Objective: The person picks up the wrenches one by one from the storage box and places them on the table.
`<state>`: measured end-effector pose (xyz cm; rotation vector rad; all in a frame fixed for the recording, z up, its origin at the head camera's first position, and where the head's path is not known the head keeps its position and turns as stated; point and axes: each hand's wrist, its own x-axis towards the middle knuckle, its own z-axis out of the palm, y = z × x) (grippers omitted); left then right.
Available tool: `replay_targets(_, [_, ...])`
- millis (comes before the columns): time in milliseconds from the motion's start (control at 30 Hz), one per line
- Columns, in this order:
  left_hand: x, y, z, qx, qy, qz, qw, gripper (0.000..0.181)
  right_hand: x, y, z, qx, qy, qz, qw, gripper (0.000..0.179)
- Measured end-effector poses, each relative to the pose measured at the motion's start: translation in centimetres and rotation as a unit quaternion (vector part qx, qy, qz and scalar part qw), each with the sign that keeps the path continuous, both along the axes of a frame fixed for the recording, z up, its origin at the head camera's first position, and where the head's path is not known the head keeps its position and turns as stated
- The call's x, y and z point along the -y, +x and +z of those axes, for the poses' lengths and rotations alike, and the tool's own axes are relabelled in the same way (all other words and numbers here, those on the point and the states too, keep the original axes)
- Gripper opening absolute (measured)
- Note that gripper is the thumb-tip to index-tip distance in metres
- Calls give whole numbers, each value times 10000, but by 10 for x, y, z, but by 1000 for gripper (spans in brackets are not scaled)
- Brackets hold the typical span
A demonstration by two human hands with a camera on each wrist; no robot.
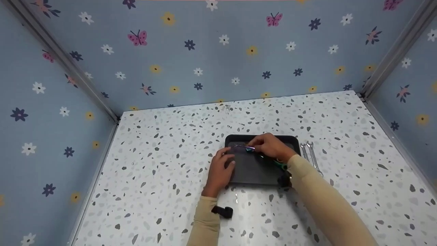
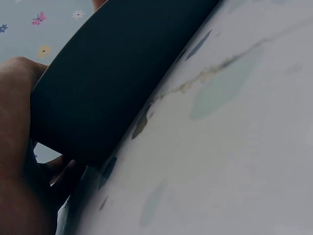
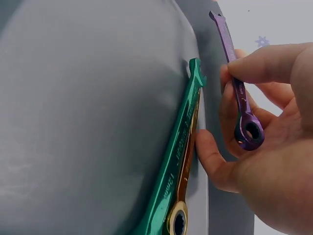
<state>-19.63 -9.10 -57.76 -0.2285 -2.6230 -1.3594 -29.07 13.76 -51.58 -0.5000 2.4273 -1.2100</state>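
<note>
My right hand (image 1: 269,146) pinches a small purple ratcheting combination wrench (image 3: 239,93) between thumb and fingers, above the far side of a dark grey tray (image 1: 254,172). In the right wrist view, the wrench's ring end points down and its open end up. Along the tray's inner wall lie a green wrench (image 3: 171,161) marked 13mm and a gold wrench (image 3: 185,171), side by side. My left hand (image 1: 220,171) rests at the tray's left edge, its fingers loosely bent over the rim. In the left wrist view, the tray's outer wall hides part of that hand.
Two silver wrenches (image 1: 312,157) lie on the speckled white table (image 1: 164,164), just right of the tray. Blue flowered panels (image 1: 205,51) stand at the back and on both sides. Each sleeve carries a black wrist camera (image 1: 223,212).
</note>
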Motion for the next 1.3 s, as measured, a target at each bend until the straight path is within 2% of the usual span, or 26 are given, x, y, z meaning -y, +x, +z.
replay_targets(167, [1,0,-1,91,-44,34,9999,26,-4,3,4,97,-29,-227,9997,20])
replay_targets(633, [-1,0,-1,14,-16,77,10000,26,-13,10,7,351,-262,-557,9975,19])
replay_targets(1000, [0,-1,0,-74,-63,28,9999,24,-25,16,10,646,-893,-759,9910,23])
replay_targets(1300, [-1,-1,-1,3,-82,44,10000,25,-30,17,7,781,-1011,-995,9868,31])
